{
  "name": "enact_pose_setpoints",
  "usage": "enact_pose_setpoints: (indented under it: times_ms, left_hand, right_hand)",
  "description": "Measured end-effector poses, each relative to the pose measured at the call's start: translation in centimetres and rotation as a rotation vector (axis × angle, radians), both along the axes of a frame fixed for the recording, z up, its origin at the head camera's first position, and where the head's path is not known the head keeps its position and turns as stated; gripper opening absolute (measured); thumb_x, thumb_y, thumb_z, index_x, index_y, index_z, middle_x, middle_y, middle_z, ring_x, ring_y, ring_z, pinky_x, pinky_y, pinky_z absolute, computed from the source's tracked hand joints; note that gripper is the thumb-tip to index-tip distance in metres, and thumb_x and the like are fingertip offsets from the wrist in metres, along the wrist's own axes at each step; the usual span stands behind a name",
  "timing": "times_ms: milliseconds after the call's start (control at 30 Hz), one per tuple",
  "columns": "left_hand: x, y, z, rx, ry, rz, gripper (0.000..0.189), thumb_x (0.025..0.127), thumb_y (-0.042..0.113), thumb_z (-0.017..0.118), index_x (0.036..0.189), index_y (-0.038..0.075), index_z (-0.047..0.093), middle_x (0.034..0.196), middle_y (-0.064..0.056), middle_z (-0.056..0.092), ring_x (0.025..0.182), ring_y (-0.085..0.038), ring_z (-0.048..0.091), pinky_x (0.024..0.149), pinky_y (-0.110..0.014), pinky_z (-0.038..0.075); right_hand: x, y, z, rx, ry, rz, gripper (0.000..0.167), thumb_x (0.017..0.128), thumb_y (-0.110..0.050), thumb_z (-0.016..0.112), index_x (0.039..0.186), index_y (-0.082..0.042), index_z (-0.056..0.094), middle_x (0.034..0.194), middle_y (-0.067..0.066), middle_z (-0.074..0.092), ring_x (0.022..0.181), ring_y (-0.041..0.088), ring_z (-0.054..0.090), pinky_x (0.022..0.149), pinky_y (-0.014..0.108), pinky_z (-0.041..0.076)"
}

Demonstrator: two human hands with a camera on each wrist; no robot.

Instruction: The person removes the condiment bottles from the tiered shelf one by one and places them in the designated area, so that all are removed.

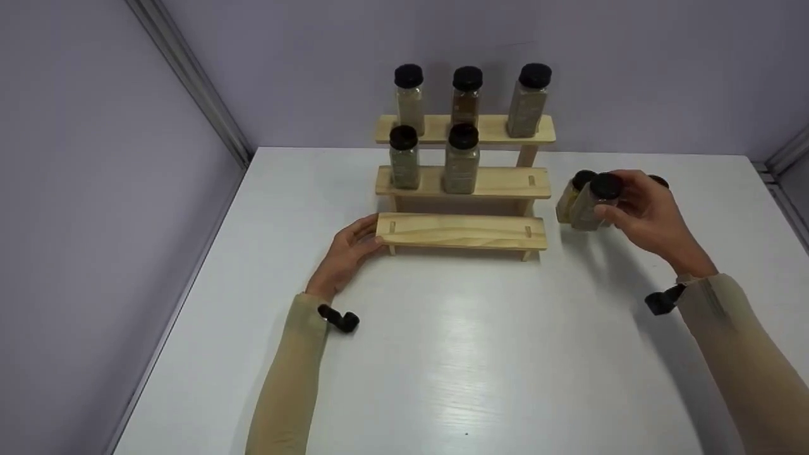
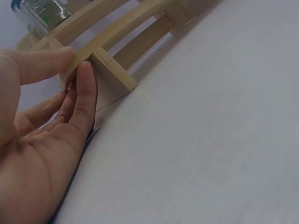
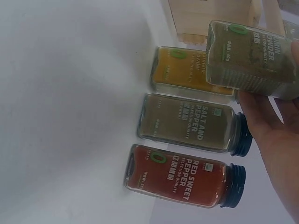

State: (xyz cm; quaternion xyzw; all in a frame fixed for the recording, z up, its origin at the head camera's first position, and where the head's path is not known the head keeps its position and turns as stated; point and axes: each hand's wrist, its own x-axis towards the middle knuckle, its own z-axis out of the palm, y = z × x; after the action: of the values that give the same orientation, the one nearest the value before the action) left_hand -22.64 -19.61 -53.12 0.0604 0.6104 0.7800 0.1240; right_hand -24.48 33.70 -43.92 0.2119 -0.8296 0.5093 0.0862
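R hand's [image 1: 651,218] fingers pinched jar [image 1: 586,213], mid-right of head frame; L hand's [image 1: 344,256] gripped rack [image 1: 461,230] end. Jar was prob. light, stiff, slick, breakable; best hold was sides below cap [image 1: 605,185].

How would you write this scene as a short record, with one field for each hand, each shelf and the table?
Left hand: pinches left end of bottom shelf
Right hand: holds a greyish jar, raised off the table
Top shelf: three jars
Middle shelf: two jars, left and centre
Bottom shelf: no jars
Table, right side: yellow jar, salt and pepper jar, red sweet pepper jar, all standing
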Motion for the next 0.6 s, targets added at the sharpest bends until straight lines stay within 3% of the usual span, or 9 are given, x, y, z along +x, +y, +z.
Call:
enact_pose_setpoints:
  times_ms: [600]
  left_hand:
    - [0.1,0.0,0.0,0.001,0.025,-0.011,0.060,0.107,0.003,0.064,0.162,0.001,0.040,0.159,-0.021,0.047,0.138,-0.028,0.056,0.116,-0.040,0.053]
  right_hand:
    - [0.1,-0.1,-1.9,0.002,-0.019,0.013,0.055,0.095,0.010,0.074,0.147,0.008,0.054,0.125,-0.007,0.063,0.113,0.002,0.064,0.093,0.007,0.052]
